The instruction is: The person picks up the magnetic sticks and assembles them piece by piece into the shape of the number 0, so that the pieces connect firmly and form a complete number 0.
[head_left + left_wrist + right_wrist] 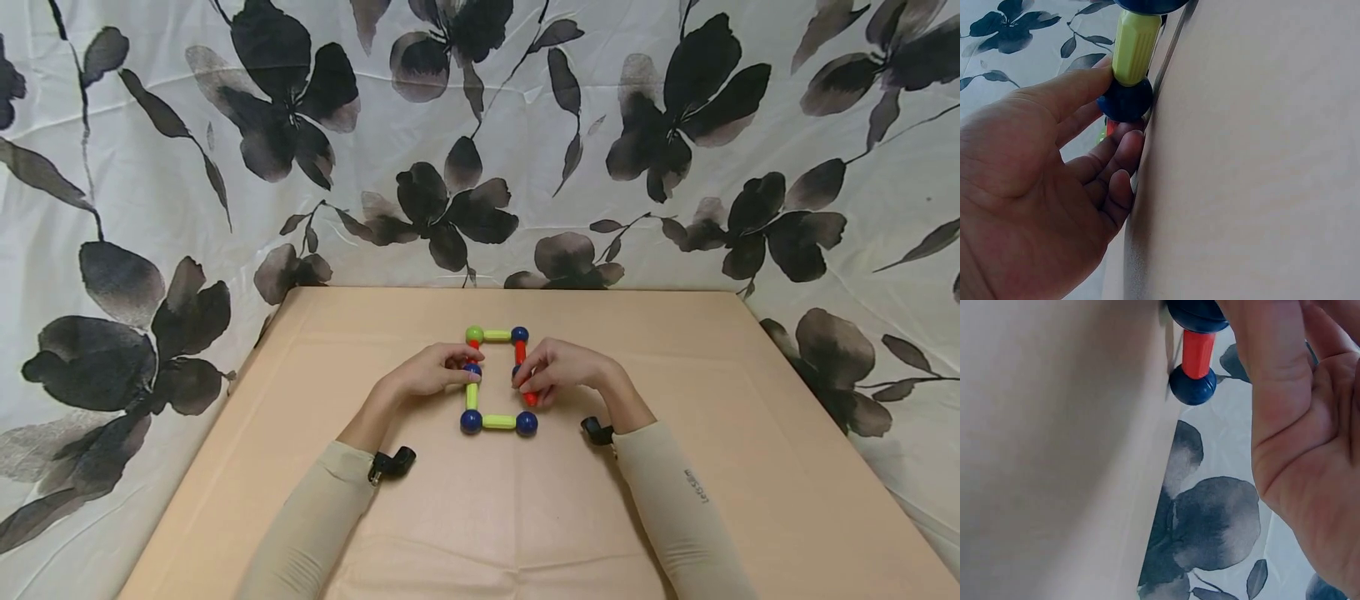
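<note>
Magnetic sticks and balls form a tall rectangle, with a gap at its lower right. My left hand (431,369) pinches the blue ball (1125,101) midway along the left side, between the green stick (472,397) below and a red stick above. My right hand (566,367) grips the lower red stick (531,398) on the right side. That stick slants, and its near end stands apart from the lower right blue ball (527,423). Another blue ball (1200,314) is by my right fingers, with the upper red stick (1197,355) beyond it.
A green ball (475,334) and a blue ball (520,334) form the far corners, joined by a green stick (497,336). Another green stick (498,422) joins the near corner balls. A floral cloth (555,167) hangs behind the tan table (420,517).
</note>
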`<state>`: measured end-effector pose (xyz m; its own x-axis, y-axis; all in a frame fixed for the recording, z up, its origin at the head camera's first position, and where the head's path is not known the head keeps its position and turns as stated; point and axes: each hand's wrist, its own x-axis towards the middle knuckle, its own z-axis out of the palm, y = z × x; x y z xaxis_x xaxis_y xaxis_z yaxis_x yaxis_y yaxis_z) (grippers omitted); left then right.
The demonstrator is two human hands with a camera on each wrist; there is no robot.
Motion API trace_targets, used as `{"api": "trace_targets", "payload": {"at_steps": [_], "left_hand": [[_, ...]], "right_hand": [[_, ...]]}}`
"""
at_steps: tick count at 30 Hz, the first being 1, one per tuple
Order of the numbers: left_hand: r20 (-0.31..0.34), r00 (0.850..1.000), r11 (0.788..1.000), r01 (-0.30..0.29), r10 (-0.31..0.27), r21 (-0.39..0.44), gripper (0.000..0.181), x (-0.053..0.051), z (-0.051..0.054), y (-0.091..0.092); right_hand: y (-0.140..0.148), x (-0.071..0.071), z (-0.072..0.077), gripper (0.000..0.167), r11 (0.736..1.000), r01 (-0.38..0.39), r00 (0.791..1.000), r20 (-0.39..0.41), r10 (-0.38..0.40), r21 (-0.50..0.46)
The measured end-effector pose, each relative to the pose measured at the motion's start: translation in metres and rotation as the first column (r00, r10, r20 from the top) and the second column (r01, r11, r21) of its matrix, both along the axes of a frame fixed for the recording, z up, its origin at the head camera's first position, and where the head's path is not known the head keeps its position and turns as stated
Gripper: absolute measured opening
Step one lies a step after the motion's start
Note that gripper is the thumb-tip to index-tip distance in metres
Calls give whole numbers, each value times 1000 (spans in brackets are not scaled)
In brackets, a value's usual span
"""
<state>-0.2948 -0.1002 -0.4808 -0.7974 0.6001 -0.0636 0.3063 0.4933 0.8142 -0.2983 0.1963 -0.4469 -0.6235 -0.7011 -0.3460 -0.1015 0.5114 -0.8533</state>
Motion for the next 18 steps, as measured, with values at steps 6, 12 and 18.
{"api": "trace_targets", "payload": {"at_steps": [6, 12, 18], "left_hand": [[6, 1000, 1000, -4, 4, 8, 41, 1, 0, 0], [16, 1000, 1000, -10, 10, 9, 41, 2, 2, 0], [19, 1000, 1000, -12, 12, 7, 41, 1, 1, 0]], "right_hand": [[-5, 1, -3, 18, 999, -2, 1000, 14, 2, 41], [-7, 2, -3, 16, 998, 19, 999, 29, -21, 66], [-8, 1, -3, 15, 997, 26, 999, 44, -29, 72]]}}
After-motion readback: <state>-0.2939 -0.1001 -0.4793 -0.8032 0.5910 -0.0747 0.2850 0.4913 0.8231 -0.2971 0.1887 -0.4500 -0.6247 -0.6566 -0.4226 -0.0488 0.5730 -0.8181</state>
